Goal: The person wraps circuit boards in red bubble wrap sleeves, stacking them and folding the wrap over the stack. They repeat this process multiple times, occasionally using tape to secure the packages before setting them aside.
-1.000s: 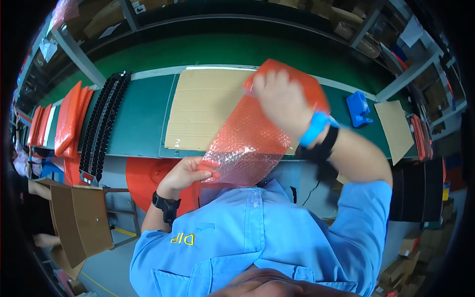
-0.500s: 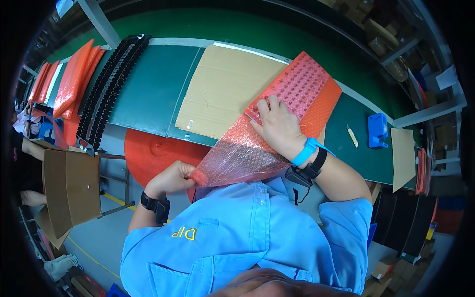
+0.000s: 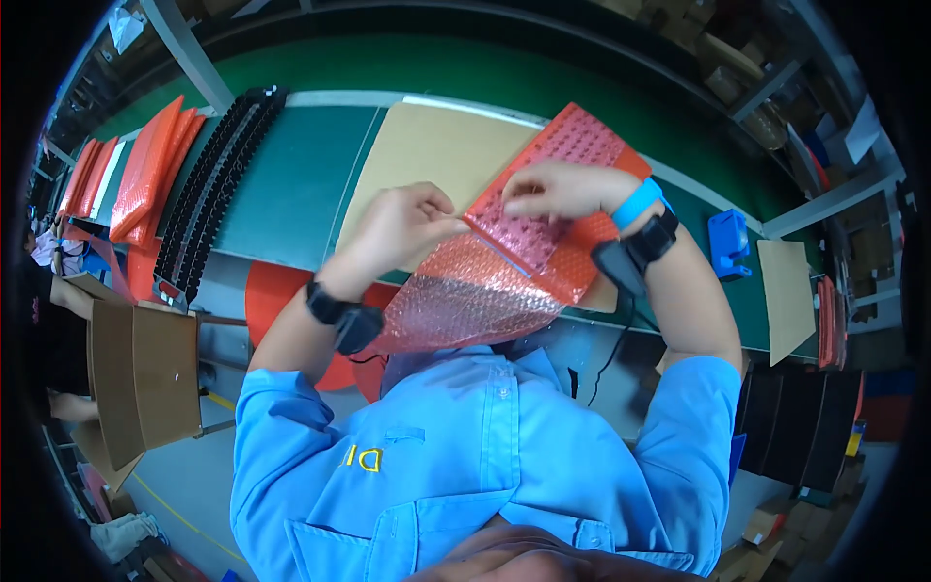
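A flat panel with rows of dark spots lies slanted on the bench, wrapped in red bubble wrap. The loose part of the wrap hangs over the bench's front edge toward my body. My left hand is at the panel's left corner, thumb stretched out to its edge and fingers bent apart from the thumb. Over the panel's middle is my right hand, its fingers curled together; what they pinch, if anything, is hidden. Beneath the panel lies a cardboard sheet.
Long black slotted racks and red bubble-wrapped packs stand on the left of the green bench. A blue holder and a cardboard piece are at right. Below left stand a carton and a red roll.
My left hand has let go of the wrap's lower corner and moved up to the panel's edge. My right hand has lifted from flat on the panel and curled. My forearm now hides the knife.
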### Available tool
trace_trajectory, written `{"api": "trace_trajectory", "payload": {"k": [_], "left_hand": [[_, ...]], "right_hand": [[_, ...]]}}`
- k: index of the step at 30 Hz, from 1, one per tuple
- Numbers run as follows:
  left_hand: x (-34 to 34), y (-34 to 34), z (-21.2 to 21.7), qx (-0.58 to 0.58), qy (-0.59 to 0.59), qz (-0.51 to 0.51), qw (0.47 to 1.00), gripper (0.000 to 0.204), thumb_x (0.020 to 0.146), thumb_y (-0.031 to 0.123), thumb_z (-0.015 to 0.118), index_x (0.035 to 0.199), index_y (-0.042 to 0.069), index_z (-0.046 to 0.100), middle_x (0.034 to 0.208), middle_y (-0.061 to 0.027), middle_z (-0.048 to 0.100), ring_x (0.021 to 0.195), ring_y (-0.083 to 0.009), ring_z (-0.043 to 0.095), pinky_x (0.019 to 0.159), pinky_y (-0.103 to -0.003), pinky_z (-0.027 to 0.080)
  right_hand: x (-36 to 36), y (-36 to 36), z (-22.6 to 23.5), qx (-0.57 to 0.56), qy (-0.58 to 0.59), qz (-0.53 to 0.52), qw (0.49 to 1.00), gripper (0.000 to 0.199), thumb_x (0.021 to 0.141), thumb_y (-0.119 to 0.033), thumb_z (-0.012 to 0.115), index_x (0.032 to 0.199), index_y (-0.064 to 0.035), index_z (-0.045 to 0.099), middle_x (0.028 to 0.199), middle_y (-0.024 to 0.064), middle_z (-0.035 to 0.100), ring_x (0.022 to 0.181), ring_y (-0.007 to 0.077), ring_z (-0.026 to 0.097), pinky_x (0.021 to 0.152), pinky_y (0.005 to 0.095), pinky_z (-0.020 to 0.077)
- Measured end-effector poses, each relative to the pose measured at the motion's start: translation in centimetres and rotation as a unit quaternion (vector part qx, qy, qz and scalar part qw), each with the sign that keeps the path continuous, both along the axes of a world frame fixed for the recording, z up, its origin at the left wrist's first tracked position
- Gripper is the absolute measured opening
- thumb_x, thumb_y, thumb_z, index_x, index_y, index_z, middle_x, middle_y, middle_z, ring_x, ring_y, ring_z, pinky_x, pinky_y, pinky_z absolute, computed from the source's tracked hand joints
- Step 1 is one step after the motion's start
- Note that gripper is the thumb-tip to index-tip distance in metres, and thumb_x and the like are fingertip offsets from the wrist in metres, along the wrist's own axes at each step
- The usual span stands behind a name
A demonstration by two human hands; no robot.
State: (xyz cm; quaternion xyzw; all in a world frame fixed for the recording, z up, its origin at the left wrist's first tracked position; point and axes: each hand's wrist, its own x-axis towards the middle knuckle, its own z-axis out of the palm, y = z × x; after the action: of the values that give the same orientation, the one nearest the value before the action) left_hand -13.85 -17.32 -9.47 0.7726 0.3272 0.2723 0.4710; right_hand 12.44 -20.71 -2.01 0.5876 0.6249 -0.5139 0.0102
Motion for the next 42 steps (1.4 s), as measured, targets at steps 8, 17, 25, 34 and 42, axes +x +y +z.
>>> {"api": "trace_trajectory", "payload": {"k": [8, 17, 25, 34, 42], "left_hand": [[3.5, 0.6, -2.1, 0.086, 0.168, 0.035, 0.982, 0.036, 0.072, 0.026, 0.087, 0.095, 0.005, 0.07, 0.071, -0.0037, 0.068, 0.062, -0.0153, 0.064, 0.058, -0.03, 0.05], [4.3, 0.5, -1.2, 0.107, 0.164, 0.058, 0.979, 0.036, 0.073, 0.027, 0.087, 0.095, 0.004, 0.071, 0.069, -0.0032, 0.066, 0.064, -0.0157, 0.064, 0.061, -0.031, 0.05], [2.4, 1.0, -3.0, 0.143, 0.122, -0.032, 0.982, 0.031, 0.078, 0.024, 0.083, 0.101, 0.007, 0.07, 0.084, -0.0047, 0.066, 0.074, -0.0187, 0.065, 0.071, -0.031, 0.053], [-6.7, -2.7, 4.6, 0.044, -0.228, 0.095, 0.968, 0.026, 0.077, -0.013, 0.066, 0.098, 0.001, 0.058, 0.089, -0.0019, 0.063, 0.084, -0.0094, 0.062, 0.077, -0.023, 0.05], [-9.2, -5.0, 1.8, 0.143, -0.056, 0.113, 0.982, 0.027, 0.075, -0.011, 0.072, 0.095, -0.002, 0.058, 0.095, -0.0069, 0.063, 0.092, -0.0147, 0.064, 0.085, -0.026, 0.051]], "right_hand": [[12.1, 6.1, -7.2, 0.399, -0.415, -0.261, 0.775, 0.042, 0.097, -0.037, 0.057, 0.12, -0.0031, 0.064, 0.117, 0.0208, 0.065, 0.107, 0.0383, 0.063, 0.094, 0.0476, 0.0498], [14.2, 8.9, -5.2, 0.216, -0.259, -0.374, 0.864, 0.05, 0.095, -0.043, 0.06, 0.114, 0.0026, 0.065, 0.107, 0.0201, 0.067, 0.094, 0.0328, 0.065, 0.086, 0.0421, 0.0504], [9.3, -1.8, 10.7, 0.458, -0.143, -0.281, 0.831, 0.041, 0.085, -0.035, 0.075, 0.102, 0.002, 0.066, 0.09, 0.0101, 0.066, 0.083, 0.0175, 0.062, 0.078, 0.0331, 0.0513], [4.2, -18.9, 0.5, 0.578, 0.186, -0.192, 0.771, 0.042, 0.086, -0.017, 0.077, 0.107, -0.0079, 0.042, 0.108, 0.0126, 0.062, 0.102, 0.0201, 0.061, 0.094, 0.0359, 0.0487], [1.9, -19.6, -11.0, 0.553, 0.278, -0.35, 0.703, 0.055, 0.082, -0.011, 0.08, 0.119, -0.0068, 0.039, 0.12, 0.0185, 0.059, 0.114, 0.0269, 0.058, 0.101, 0.0429, 0.0448]]}}
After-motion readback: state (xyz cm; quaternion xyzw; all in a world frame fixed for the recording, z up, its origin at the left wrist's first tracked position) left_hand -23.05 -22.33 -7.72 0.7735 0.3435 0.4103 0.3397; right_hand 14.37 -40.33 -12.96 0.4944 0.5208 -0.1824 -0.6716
